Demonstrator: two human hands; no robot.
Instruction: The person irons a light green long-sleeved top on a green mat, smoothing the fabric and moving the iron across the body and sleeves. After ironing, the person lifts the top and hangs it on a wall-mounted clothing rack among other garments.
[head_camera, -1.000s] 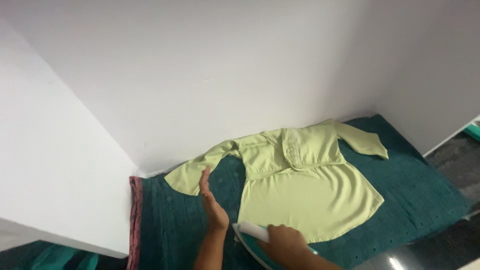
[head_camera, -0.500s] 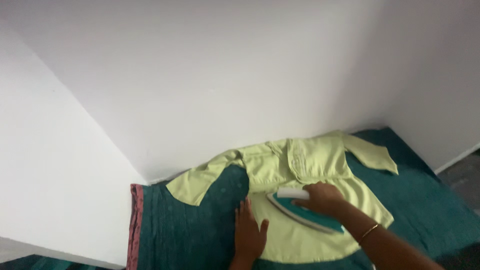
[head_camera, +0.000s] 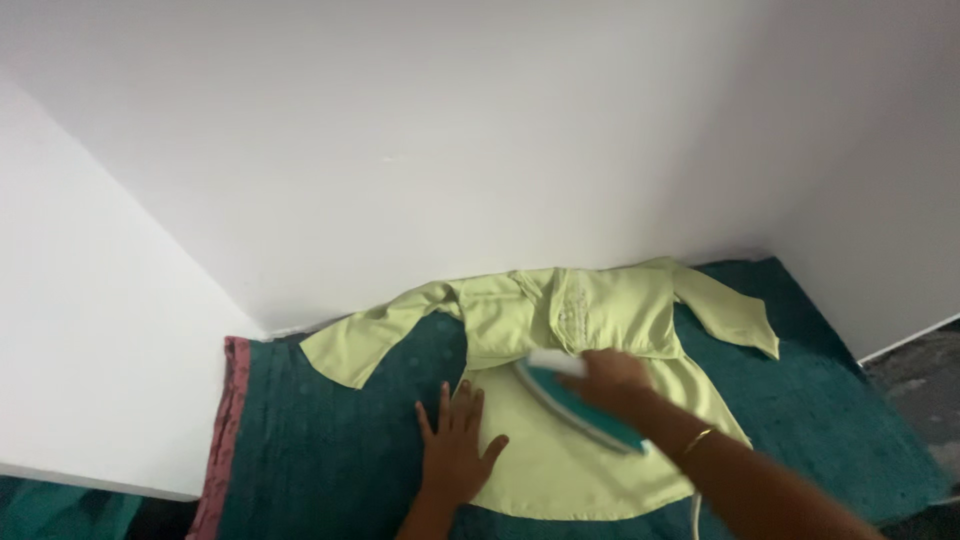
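Observation:
A light green long-sleeved garment (head_camera: 590, 315) lies spread flat on a dark teal cloth (head_camera: 330, 440). My right hand (head_camera: 612, 378) grips a teal and white iron (head_camera: 570, 398) resting on the garment's middle, just below the collar. My left hand (head_camera: 455, 445) lies flat, fingers spread, pressing the garment's lower left edge where it meets the teal cloth. A gold bangle (head_camera: 697, 440) sits on my right wrist.
White walls (head_camera: 450, 150) close in behind and to the left. The teal cloth has a reddish border (head_camera: 228, 420) on its left side. A dark floor (head_camera: 915, 375) shows at the right. The iron's white cord (head_camera: 694, 515) hangs by my right forearm.
The iron in my right hand has slid up the garment from its hem toward the collar. My left hand has shifted onto the garment's lower left edge. The view has tilted.

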